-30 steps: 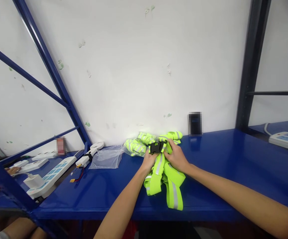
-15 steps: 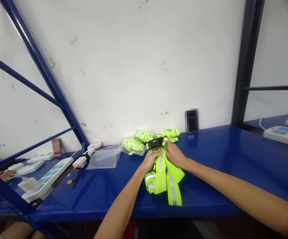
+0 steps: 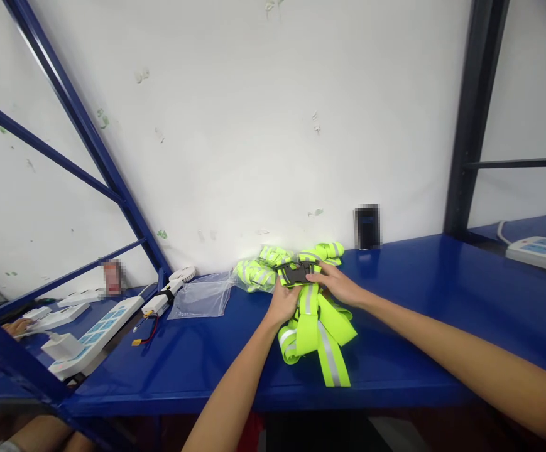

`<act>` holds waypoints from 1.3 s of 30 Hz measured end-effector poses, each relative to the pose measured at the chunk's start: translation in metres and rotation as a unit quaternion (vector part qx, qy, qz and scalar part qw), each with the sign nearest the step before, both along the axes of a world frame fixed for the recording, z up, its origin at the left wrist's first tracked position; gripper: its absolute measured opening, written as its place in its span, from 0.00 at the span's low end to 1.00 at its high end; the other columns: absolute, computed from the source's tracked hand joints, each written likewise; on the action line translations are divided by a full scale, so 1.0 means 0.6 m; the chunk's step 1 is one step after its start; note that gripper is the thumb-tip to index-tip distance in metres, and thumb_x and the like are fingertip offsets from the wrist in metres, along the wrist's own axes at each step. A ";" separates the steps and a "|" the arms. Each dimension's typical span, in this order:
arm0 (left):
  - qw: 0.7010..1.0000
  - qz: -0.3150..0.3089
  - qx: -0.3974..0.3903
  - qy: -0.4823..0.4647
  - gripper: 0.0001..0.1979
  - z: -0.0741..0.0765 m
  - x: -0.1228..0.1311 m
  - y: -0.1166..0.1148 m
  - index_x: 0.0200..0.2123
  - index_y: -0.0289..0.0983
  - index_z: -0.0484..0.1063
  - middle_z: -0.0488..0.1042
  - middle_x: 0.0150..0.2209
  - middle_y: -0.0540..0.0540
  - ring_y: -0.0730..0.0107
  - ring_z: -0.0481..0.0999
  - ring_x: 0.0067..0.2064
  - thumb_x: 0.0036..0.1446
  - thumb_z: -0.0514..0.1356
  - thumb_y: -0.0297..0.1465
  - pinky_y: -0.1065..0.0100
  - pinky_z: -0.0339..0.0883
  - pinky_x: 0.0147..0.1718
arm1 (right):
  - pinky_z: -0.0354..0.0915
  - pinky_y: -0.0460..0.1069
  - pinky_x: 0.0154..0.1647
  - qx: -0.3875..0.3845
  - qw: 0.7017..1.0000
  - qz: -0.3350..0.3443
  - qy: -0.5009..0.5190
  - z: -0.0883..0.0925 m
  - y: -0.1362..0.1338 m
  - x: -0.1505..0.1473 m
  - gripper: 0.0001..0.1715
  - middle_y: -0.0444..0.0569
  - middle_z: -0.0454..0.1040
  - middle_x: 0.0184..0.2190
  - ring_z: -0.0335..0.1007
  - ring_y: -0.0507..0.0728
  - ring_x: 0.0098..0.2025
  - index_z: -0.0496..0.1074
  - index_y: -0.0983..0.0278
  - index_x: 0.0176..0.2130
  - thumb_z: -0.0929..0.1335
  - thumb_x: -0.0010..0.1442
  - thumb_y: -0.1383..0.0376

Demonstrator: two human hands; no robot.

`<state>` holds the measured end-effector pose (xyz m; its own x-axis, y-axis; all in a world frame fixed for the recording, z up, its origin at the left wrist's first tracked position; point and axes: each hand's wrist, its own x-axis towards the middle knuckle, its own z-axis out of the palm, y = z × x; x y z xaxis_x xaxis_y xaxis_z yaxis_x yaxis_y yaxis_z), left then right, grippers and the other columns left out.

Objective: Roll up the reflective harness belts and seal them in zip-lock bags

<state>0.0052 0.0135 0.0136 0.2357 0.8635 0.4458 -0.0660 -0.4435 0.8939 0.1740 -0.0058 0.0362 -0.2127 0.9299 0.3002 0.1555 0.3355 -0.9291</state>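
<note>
A bright yellow-green reflective belt [image 3: 307,326] with silver stripes hangs in loose loops below my hands, over the near part of the blue table. Its black plastic buckle [image 3: 295,274] faces me, both halves together. My left hand [image 3: 284,301] is closed on the buckle's lower left side, with the fingertips hidden behind it. My right hand [image 3: 336,282] holds the buckle's right end, fingers laid across its front. Behind the buckle lie more folded yellow-green reflective belts [image 3: 255,275], some of them in clear plastic bags.
An empty clear plastic bag [image 3: 200,297], a small white fan [image 3: 182,274] and a white device with red and black wires [image 3: 156,305] lie left on the blue table [image 3: 409,301]. A blurred dark object [image 3: 367,227] stands by the wall. Power strips [image 3: 98,336] and another person's hand [image 3: 17,326] are further left.
The buckle has turned to face me more fully. My right hand has shifted from gripping the strap beside it onto the buckle's right end, its fingers now across the front.
</note>
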 end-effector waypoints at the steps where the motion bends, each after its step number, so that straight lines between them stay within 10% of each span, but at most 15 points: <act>1: 1.000 -0.004 -0.009 -0.015 0.20 -0.001 -0.001 0.001 0.47 0.36 0.71 0.76 0.47 0.42 0.56 0.72 0.52 0.48 0.64 0.30 0.60 0.63 0.52 | 0.66 0.49 0.28 -0.013 1.000 0.017 0.014 -0.003 0.006 0.005 0.20 0.45 0.73 0.30 0.69 0.56 0.29 0.70 0.64 0.45 0.68 0.56 0.55; 8: 0.959 -0.150 -0.196 -0.141 0.29 0.014 -0.002 -0.009 0.57 0.42 0.62 0.75 0.49 0.45 0.59 0.75 0.49 0.50 0.61 0.33 0.59 0.67 0.49 | 0.69 0.54 0.43 0.100 0.994 0.000 0.039 -0.024 0.037 0.023 0.27 0.48 0.73 0.41 0.70 0.59 0.42 0.66 0.59 0.55 0.68 0.57 0.56; 16: 0.943 -0.146 -0.250 -0.162 0.30 0.023 0.002 -0.011 0.57 0.38 0.63 0.75 0.48 0.40 0.54 0.75 0.50 0.56 0.58 0.48 0.57 0.68 0.49 | 0.57 0.59 0.60 0.208 0.973 -0.055 -0.085 -0.018 0.008 0.012 0.19 0.53 0.60 0.55 0.56 0.61 0.61 0.70 0.55 0.53 0.62 0.63 0.62; 23: 0.949 -0.125 -0.220 -0.190 0.28 0.023 -0.011 -0.003 0.54 0.40 0.66 0.75 0.48 0.43 0.56 0.76 0.47 0.48 0.65 0.37 0.60 0.70 0.45 | 0.45 0.59 0.67 0.122 0.992 -0.021 -0.021 -0.006 -0.003 0.004 0.25 0.47 0.54 0.65 0.42 0.61 0.69 0.65 0.54 0.57 0.64 0.61 0.56; 26: 0.959 -0.116 -0.178 -0.190 0.29 0.023 -0.017 0.000 0.52 0.40 0.66 0.76 0.47 0.43 0.59 0.77 0.45 0.44 0.67 0.32 0.61 0.70 0.44 | 0.59 0.60 0.60 0.004 0.999 -0.008 0.047 -0.003 -0.004 -0.007 0.39 0.50 0.59 0.63 0.55 0.64 0.64 0.57 0.54 0.63 0.69 0.55 0.58; 30: 0.972 -0.091 -0.143 -0.164 0.27 0.021 -0.016 0.004 0.47 0.39 0.66 0.77 0.41 0.45 0.61 0.78 0.42 0.42 0.69 0.32 0.62 0.69 0.43 | 0.71 0.57 0.46 -0.070 0.986 0.060 0.142 -0.006 -0.005 -0.016 0.32 0.52 0.74 0.51 0.73 0.62 0.48 0.63 0.58 0.58 0.68 0.54 0.64; 39: 0.988 0.000 -0.072 -0.139 0.13 0.017 -0.020 0.014 0.33 0.38 0.69 0.74 0.34 0.50 0.68 0.74 0.38 0.40 0.66 0.27 0.69 0.66 0.39 | 0.72 0.57 0.39 -0.171 0.954 0.149 0.194 0.008 -0.024 -0.013 0.31 0.48 0.77 0.40 0.77 0.59 0.36 0.59 0.56 0.60 0.66 0.58 0.60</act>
<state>-0.0069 0.0217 0.0239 0.1218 0.9226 0.3661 -0.3178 -0.3132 0.8949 0.1661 -0.0202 0.0408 -0.4177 0.9031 0.0998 -0.2776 -0.0223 -0.9604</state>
